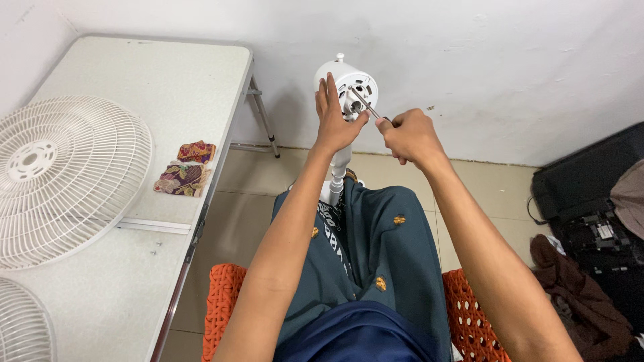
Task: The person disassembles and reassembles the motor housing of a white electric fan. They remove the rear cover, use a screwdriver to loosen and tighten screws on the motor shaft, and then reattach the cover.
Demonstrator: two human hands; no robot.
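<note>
Watching the head cam feed here. Far left on the white folding table [168, 87] lies a white fan grille [64, 177], and a second grille [23, 328] pokes in at the near left corner. Two small patterned cloth pieces [186, 167] lie by the table's right edge, close enough that a bump could knock them to the floor.

Centre of the view: the left hand [333, 121] is spread flat, fingers up, pressed against the left side of the white fan motor housing [349, 84], which sits on top of its stand, out past the knees near the far wall. The right hand [409, 136] is closed in a fist around a screwdriver [365, 104], tip at the housing's front face.

What worries me: the left thumb sits just beside the tip, so one slip off the screw could jab it. The stand [335, 177] looks braced only between the legs, so pushing hard may tip it toward the wall. I can't tell if the tip is seated properly.

Far right, dark bags and clothes [583, 221] lie on the floor.
</note>
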